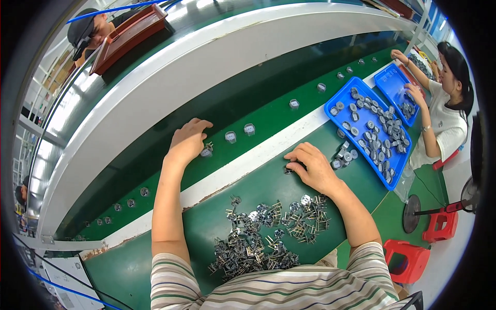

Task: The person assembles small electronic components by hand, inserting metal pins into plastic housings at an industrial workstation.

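A light knock could tip the pinned part (207, 150) on the green belt (271, 116), I would judge, since it lies tight against the thumb side of the left grip (188, 139) and its thin pins point up toward the fingers. Whether that grip is holding the part or has let it go, I cannot tell. Pins could also snag or bend in the tangled pile of pinned parts (248, 243), nearer the body than both grips, if one were tugged out hastily. The right grip (314, 166) has thumb and forefinger curled around a small dark piece (288, 170) on the tabletop (248, 188); whether it is pinched is unclear. Just right of that grip lie loose grey round parts (343, 155), beside a blue tray (343, 95).
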`<state>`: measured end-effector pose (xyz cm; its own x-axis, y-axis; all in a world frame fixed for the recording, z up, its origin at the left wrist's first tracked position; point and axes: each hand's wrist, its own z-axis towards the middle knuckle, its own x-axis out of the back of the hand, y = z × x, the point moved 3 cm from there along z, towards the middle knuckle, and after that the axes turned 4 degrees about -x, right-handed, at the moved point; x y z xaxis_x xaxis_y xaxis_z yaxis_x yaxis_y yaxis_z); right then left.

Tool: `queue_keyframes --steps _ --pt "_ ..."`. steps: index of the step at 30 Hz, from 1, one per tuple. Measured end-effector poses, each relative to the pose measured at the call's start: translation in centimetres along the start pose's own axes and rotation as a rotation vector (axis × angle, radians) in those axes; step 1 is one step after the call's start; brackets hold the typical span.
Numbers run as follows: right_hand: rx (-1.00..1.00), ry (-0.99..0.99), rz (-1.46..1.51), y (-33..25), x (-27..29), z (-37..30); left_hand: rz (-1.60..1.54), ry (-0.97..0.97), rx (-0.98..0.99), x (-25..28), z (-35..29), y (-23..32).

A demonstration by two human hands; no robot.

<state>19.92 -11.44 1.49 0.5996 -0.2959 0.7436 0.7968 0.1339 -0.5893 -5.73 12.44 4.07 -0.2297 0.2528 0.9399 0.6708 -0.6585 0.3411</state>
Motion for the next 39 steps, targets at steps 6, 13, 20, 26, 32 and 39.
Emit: queue_keyframes --steps 6,13,20,26,32,39 --pt "-0.001 -0.001 0.014 -0.3 0.0 0.2 0.079 -0.198 -0.023 1.4 -1.5 0.6" --pt "-0.006 -0.002 0.001 -0.3 0.2 0.1 0.08 -0.387 0.022 1.3 -2.7 2.0" --pt "0.011 0.008 0.01 -0.4 0.1 0.1 0.09 -0.254 -0.109 -0.5 -4.2 1.5" --pt "0.065 -0.101 0.003 -0.1 -0.1 -0.2 -0.109 -0.096 -0.208 -1.5 -6.0 2.0" --pt "-0.128 0.17 -0.336 1.1 1.6 -0.3 -0.127 0.116 -0.281 -3.2 -7.1 0.9" --pt "0.073 0.351 -0.04 -1.5 1.4 0.2 -0.373 0.231 -0.552 -3.2 -5.6 8.7"
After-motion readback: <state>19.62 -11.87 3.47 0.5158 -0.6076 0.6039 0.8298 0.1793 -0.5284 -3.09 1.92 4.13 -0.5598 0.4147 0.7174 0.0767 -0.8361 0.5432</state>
